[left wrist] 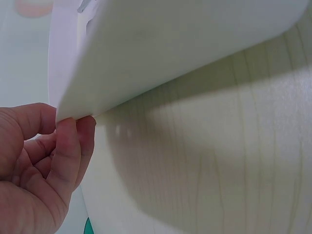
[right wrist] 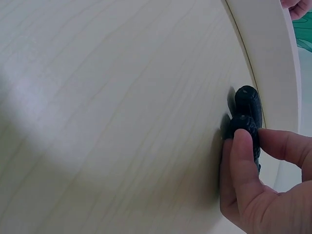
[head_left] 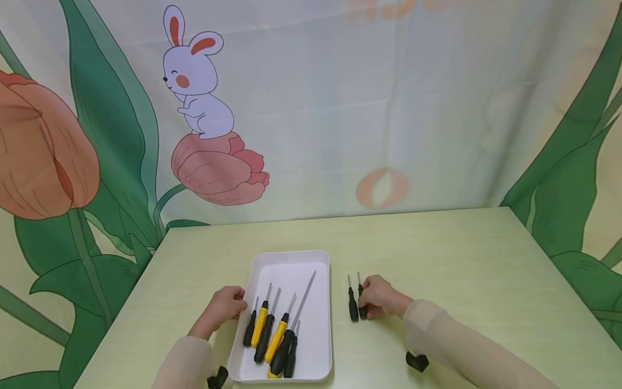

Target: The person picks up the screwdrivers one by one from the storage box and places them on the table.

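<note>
A white tray [head_left: 318, 335] holds several screwdrivers with black handles and with yellow-and-black handles, such as a yellow one [head_left: 277, 341] and a long black one [head_left: 283, 352]. My left hand [head_left: 224, 307] pinches the tray's left rim between thumb and fingers, plain in the left wrist view. To the right of the tray, my right hand [head_left: 381, 297] grips a small black screwdriver [right wrist: 242, 124] by its handle, its shaft pointing away from me. Close beside it on the table lies a second small black screwdriver [head_left: 352, 307], parallel to the first. Fingers cover part of the held handle.
Everything stands on a pale wood-grain table [head_left: 461, 259]. Behind it hangs a printed curtain [head_left: 311, 108] with a rabbit and tulips. A black wrist-camera piece [head_left: 417, 362] shows under the right sleeve, another [head_left: 217, 378] by the left.
</note>
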Tool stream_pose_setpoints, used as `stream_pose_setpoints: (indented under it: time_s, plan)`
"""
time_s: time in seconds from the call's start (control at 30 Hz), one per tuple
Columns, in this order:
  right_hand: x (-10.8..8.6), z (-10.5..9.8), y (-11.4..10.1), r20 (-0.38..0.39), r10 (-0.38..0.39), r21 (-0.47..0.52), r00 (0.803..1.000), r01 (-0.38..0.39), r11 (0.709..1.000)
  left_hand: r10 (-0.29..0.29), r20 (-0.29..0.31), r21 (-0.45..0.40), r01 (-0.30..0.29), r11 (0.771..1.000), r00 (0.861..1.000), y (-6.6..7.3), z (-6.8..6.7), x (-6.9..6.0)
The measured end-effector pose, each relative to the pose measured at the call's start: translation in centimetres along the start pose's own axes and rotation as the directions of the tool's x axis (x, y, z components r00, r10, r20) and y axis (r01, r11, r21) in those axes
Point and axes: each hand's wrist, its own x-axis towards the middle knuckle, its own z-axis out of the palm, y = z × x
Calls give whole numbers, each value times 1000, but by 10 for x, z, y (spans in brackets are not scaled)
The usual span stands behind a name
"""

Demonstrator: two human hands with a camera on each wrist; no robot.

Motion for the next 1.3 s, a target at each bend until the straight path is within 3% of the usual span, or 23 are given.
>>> stream_pose_setpoints:
  time_s: [0.57,1.3]
  plan:
    - [-2,2,-3,-37,-13,-87,999,9,996,0,-5,-4,0,1000,1000,0,0,0]
    - [-1,2,-1,-39,-14,-96,999,10,995,-16,8,-4,16,1000,1000,-2,0,0]
